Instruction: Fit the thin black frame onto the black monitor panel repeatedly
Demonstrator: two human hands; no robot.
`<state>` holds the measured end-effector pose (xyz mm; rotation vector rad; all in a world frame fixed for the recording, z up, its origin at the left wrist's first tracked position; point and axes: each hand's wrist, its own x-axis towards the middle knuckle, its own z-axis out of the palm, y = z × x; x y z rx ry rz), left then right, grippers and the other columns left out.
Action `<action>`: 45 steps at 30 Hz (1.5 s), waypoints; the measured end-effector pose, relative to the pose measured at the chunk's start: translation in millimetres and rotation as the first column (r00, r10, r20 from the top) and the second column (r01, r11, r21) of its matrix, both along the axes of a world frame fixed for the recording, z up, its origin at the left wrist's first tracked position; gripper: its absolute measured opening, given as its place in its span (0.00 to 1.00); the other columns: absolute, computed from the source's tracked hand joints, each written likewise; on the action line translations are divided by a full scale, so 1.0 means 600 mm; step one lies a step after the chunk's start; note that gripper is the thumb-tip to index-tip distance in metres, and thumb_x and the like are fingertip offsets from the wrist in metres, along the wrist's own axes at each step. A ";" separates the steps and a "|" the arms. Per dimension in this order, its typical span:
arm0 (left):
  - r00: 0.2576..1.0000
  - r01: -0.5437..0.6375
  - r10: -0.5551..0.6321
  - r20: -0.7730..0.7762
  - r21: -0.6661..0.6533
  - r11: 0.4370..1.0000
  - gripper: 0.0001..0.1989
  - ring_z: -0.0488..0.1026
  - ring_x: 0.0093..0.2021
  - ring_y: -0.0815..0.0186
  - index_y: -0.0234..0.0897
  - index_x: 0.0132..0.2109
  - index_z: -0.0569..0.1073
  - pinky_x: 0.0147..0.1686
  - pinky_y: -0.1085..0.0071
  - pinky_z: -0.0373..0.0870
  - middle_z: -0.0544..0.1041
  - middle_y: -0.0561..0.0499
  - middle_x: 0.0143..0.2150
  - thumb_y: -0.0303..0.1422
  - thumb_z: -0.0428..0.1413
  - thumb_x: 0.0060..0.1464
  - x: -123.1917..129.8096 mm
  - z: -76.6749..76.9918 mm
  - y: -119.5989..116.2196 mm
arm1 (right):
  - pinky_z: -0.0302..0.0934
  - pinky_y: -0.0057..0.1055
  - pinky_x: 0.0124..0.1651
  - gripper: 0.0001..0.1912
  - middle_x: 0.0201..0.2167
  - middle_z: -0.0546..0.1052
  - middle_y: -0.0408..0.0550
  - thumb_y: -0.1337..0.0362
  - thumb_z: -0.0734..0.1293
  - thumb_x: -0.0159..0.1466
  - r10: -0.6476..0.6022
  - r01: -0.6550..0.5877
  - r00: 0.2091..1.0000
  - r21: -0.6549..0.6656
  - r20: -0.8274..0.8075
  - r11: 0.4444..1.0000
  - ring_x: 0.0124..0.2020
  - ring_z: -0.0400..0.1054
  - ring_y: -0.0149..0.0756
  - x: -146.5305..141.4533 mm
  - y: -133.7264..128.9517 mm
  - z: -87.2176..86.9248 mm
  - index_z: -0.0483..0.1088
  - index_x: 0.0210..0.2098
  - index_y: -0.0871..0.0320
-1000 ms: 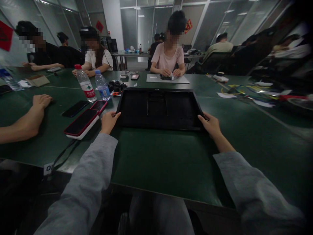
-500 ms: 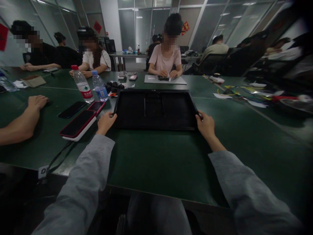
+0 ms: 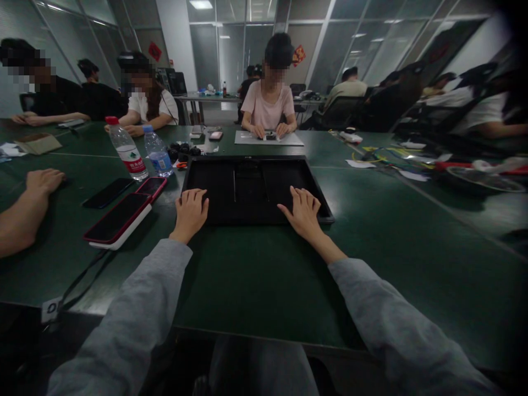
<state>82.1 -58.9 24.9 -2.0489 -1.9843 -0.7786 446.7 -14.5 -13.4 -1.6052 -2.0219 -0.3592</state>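
A black rectangular tray (image 3: 289, 187) with a raised rim and two thin upright lines near its middle lies on the green table. My left hand (image 3: 190, 212) is over its near left corner, fingers bent but apart, gripping nothing. Above the right half of the near rim is my right hand (image 3: 303, 212), thumb and fingers spread, holding nothing. Whether either hand touches the tray, I cannot tell. Left of my left hand lies a red-edged phone (image 3: 119, 217) on a white block, beside a smaller pink-edged one (image 3: 152, 187).
Two bottles, one red-capped (image 3: 127, 151) and one blue-capped (image 3: 158, 151), stand beyond the phones. A dark phone (image 3: 108, 192) and another person's forearm (image 3: 25, 214) rest at the left. Across the table a person (image 3: 268, 102) works on a white board (image 3: 243, 138). Cables (image 3: 379, 157) lie at the right.
Both hands have let go of the tray's side edges. My right hand has moved left and inward over the tray; my left hand has shifted onto the near left corner. The view has turned slightly.
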 end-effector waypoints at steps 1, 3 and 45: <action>1.000 0.010 -0.011 -0.006 -0.016 1.000 0.23 0.66 0.67 0.45 0.39 0.66 0.73 0.66 0.44 0.59 0.74 0.37 0.67 0.38 0.46 0.72 0.001 -0.001 0.001 | 0.47 0.60 0.70 0.39 0.70 0.64 0.67 0.43 0.52 0.77 -0.002 0.002 1.000 -0.002 0.000 1.000 0.72 0.52 0.60 -0.001 -0.001 -0.001 0.53 0.77 0.62; 1.000 0.019 -0.019 -0.005 -0.039 0.999 0.23 0.64 0.68 0.44 0.39 0.67 0.72 0.67 0.42 0.58 0.73 0.37 0.67 0.37 0.47 0.71 0.000 -0.004 0.003 | 0.47 0.61 0.69 0.40 0.69 0.65 0.68 0.42 0.52 0.76 0.002 -0.002 1.000 -0.008 -0.013 1.000 0.72 0.52 0.61 0.000 -0.002 -0.001 0.52 0.78 0.61; 0.652 -0.034 0.090 0.753 -0.090 0.995 0.23 0.80 0.41 0.57 0.34 0.39 0.83 0.43 0.66 0.73 0.84 0.47 0.35 0.51 0.57 0.62 -0.160 -0.053 0.065 | 0.78 0.54 0.48 0.43 0.44 0.83 0.51 0.47 0.76 0.52 -0.116 -0.226 0.465 -0.244 -0.878 0.943 0.44 0.80 0.54 0.206 0.009 0.007 0.71 0.65 0.51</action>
